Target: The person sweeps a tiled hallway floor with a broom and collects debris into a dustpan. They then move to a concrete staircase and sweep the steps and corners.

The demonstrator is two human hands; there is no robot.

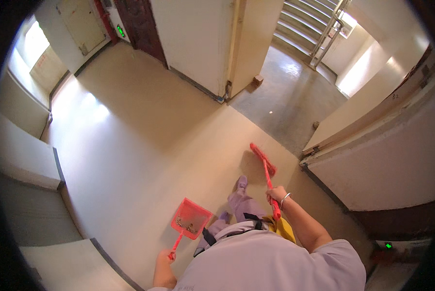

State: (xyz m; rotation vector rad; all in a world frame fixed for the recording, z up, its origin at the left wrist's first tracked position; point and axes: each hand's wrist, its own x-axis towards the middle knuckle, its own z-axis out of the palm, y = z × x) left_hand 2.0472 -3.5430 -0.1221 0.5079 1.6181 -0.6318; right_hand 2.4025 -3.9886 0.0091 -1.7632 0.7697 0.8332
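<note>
My right hand [276, 194] grips the handle of a red broom [267, 174]. The broom's head lies ahead of my foot, close to the line where the beige floor [148, 174] meets a grey one. In my left hand [165, 256] is the short handle of a red dustpan [192, 217], held out at my left side. Some brown debris [187, 225] rests inside the pan near its handle end. Whether the pan touches the floor I cannot tell.
A doorway on the right leads to grey flooring [286, 98] and stairs [301, 29] with a metal handrail [326, 36]. A small block [257, 80] sits against the open door [255, 43]. A dark red door [141, 29] stands at the far left. A yellow cloth [283, 230] hangs at my waist.
</note>
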